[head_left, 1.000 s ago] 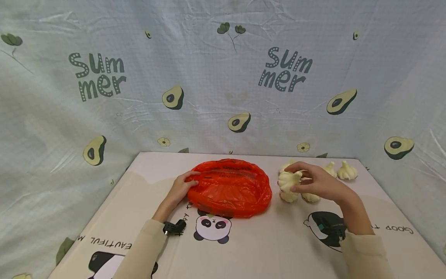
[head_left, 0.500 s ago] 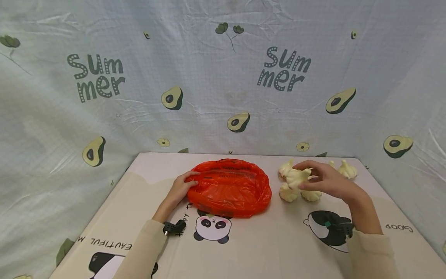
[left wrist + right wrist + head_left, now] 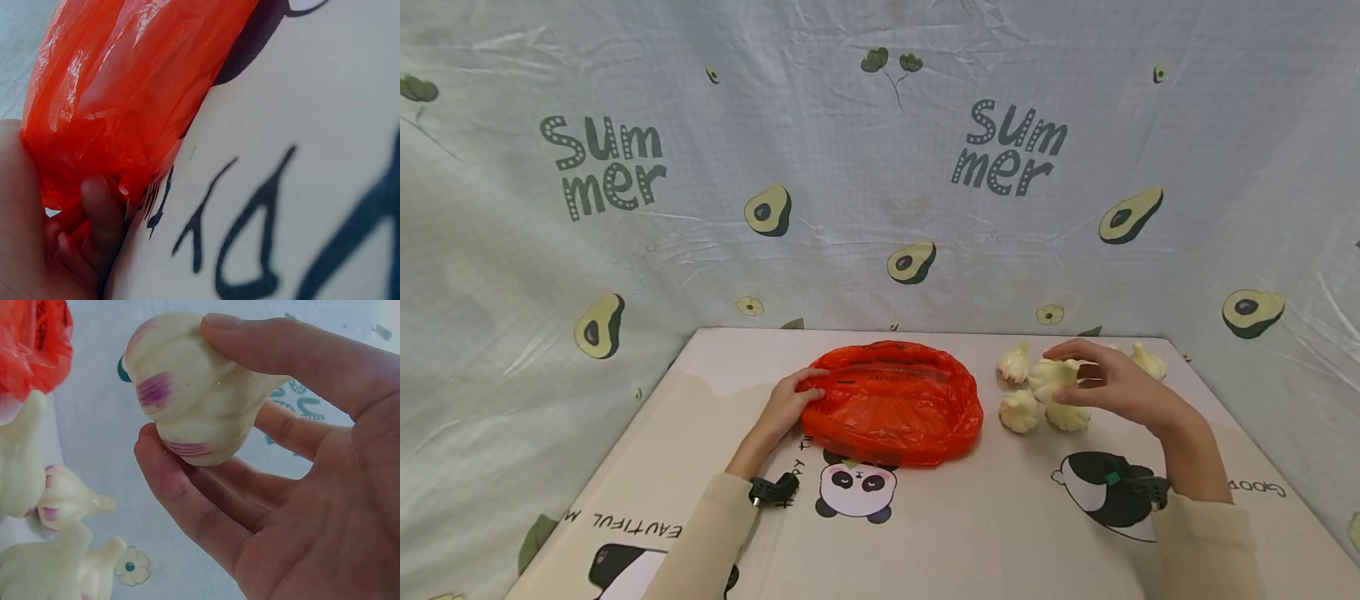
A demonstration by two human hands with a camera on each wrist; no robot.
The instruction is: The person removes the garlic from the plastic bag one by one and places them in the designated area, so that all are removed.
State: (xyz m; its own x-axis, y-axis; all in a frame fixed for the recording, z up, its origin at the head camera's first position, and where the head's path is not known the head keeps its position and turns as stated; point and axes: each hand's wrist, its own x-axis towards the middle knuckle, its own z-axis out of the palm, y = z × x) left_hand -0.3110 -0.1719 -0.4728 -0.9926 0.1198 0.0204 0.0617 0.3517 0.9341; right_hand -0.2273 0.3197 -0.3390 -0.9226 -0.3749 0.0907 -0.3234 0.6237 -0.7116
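Observation:
A red plastic bag with its mouth spread wide sits at the middle of the table. My left hand holds the bag's left edge; the left wrist view shows fingers curled at the red film. Between thumb and fingertips my right hand pinches a garlic bulb, raised above other bulbs. Purple streaks mark this bulb in the right wrist view. Below and left of it lie garlic bulbs, one farther back and one nearer.
Behind the right hand, another garlic bulb lies near the table's back right corner, with a further one mostly hidden. The pale table carries panda prints and lettering. A cloth wall with avocado prints rises behind it.
My right hand has shifted to the right with the garlic bulb, away from the bag, uncovering bulbs on the table. The left hand stays at the bag's edge.

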